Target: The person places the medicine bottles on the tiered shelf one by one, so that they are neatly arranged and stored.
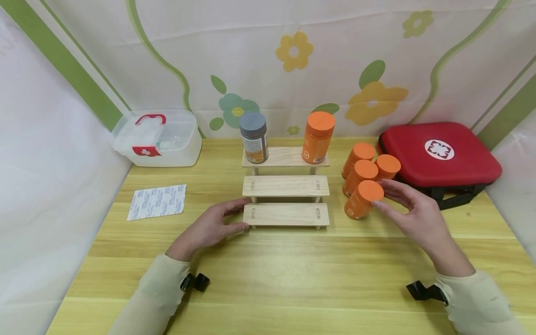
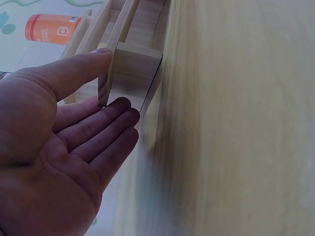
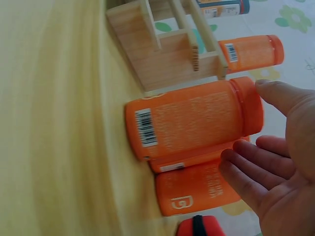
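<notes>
My left hand [image 1: 215, 225] is at the left end of a three-step wooden rack [image 1: 286, 215], gripping the lowest step across its end, thumb at the front corner and index finger behind. Its other fingers [image 2: 113, 157] extend past the step. To the right of the rack, my right hand [image 1: 418, 216] is spread around the lid of the front orange bottle [image 1: 363, 199], thumb close to the lid's near side, fingers behind it. Several more orange bottles [image 1: 362, 153] stand close behind that one. On the top step are a grey-lidded bottle [image 1: 254, 139] and an orange bottle [image 1: 318, 139].
A red first-aid case [image 1: 439, 156] lies behind the bottles at right. At the back left stands a clear plastic first-aid box [image 1: 167, 144], with a printed blister sheet [image 1: 157, 202] flat on the wooden table [image 1: 293, 288] before it. A flowered cloth [image 1: 251, 56] hangs behind.
</notes>
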`<state>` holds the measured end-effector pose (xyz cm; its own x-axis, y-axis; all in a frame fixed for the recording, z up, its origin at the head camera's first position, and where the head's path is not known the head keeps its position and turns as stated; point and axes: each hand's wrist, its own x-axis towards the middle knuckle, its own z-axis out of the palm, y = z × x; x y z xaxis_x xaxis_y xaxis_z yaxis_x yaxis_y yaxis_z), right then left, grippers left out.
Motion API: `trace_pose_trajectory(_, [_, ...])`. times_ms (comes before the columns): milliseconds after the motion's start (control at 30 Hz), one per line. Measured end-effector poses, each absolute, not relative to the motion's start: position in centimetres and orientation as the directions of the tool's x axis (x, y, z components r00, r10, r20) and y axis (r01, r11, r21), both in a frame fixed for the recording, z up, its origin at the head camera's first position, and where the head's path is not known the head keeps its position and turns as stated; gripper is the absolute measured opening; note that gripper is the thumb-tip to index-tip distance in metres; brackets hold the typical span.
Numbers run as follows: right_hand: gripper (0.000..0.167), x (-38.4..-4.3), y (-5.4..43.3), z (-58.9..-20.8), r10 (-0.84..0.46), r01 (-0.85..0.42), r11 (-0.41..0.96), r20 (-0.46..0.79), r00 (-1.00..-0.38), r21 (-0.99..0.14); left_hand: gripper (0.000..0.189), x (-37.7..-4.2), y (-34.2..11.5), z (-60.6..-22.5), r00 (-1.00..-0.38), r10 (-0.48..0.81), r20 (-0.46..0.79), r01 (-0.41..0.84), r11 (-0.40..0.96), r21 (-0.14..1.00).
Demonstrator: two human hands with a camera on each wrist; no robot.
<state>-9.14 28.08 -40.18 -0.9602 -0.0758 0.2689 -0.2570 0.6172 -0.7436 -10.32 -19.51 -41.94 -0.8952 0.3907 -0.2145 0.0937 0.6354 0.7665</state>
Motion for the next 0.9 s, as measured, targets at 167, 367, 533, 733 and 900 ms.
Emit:
trace_pose_trajectory(167, [0.063,-9.3,27.9,-40.6,-0.084,-0.22,0.63,0.216,-0.973,-0.745,0.065,-10.3,-19.6,-42.0,-0.895,0.393,-0.213,0.094,0.631,0.77])
trace_pose_trajectory(367, [0.058,-9.7,27.6,-41.5,-0.121,-0.259,0.597,0.233,-0.965,-0.76,0.066,-10.4,-19.6,-42.0,-0.894,0.396,-0.212,0.094,0.628,0.773])
trace_pose_trajectory(533, [0.055,-9.8,27.2,-42.1,-0.108,-0.292,0.583,0.284,-0.953,-0.759,0.067,-10.4,-19.5,-41.9,-0.893,0.395,-0.215,0.091,0.626,0.775])
trace_pose_trajectory(733, [0.054,-9.9,27.1,-42.2,-0.102,-0.309,0.563,0.306,-0.946,-0.767,0.066,-10.4,-19.5,-41.8,-0.894,0.393,-0.217,0.087,0.627,0.774])
trace_pose_trajectory(900, [0.053,-9.9,27.1,-42.3,-0.098,-0.313,0.555,0.313,-0.945,-0.771,0.066,-10.3,-19.5,-41.8,-0.895,0.388,-0.221,0.085,0.634,0.769])
